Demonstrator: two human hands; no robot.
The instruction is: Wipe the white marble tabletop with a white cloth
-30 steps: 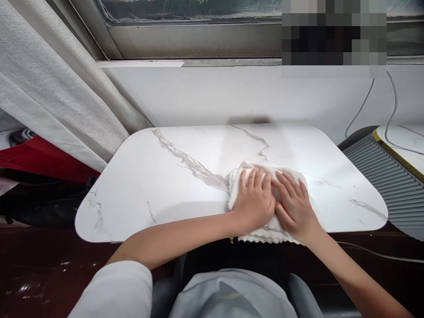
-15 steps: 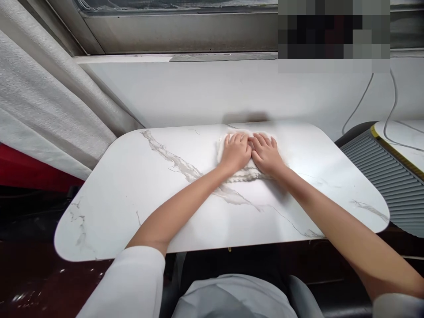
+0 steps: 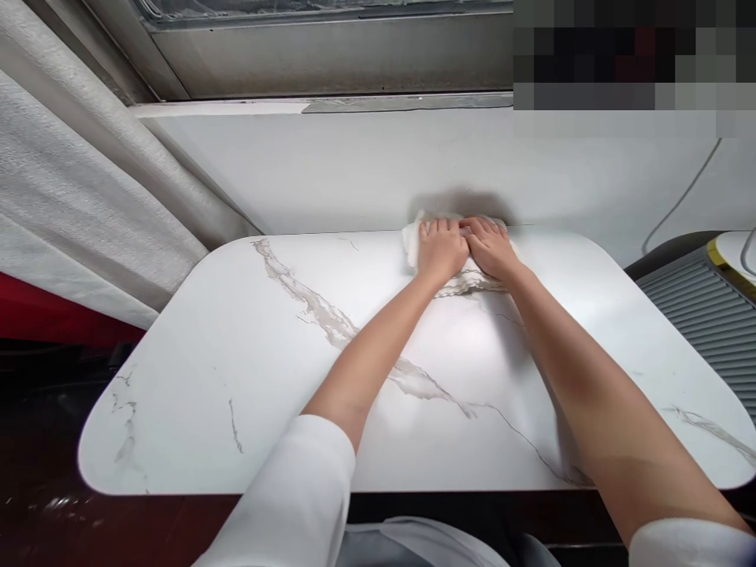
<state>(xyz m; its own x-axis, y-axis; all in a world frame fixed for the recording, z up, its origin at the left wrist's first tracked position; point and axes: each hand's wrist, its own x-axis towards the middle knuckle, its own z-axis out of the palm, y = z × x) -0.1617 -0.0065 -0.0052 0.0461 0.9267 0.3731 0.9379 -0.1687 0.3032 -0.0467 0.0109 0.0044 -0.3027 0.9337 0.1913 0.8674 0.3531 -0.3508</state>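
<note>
A folded white cloth [image 3: 472,281] with a wavy edge lies at the far edge of the white marble-patterned table [image 3: 194,354], close to the wall. My left hand [image 3: 442,246] rests flat on the cloth's left part, fingers stretched toward the wall. Beside it, my right hand [image 3: 489,244] presses on the right part, fingers also extended. The two hands touch at the thumbs. Much of the cloth is hidden beneath them.
A white wall [image 3: 331,169] rises along the table's back edge, with a metal window frame [image 3: 331,63] above. White curtains [image 3: 88,173] hang at the left. A grey ribbed object [image 3: 697,295] stands to the right, near a thin cable [image 3: 679,201].
Both hands have pushed the cloth away from me and slightly right, up to the table's far edge. My body leans further forward over the table.
</note>
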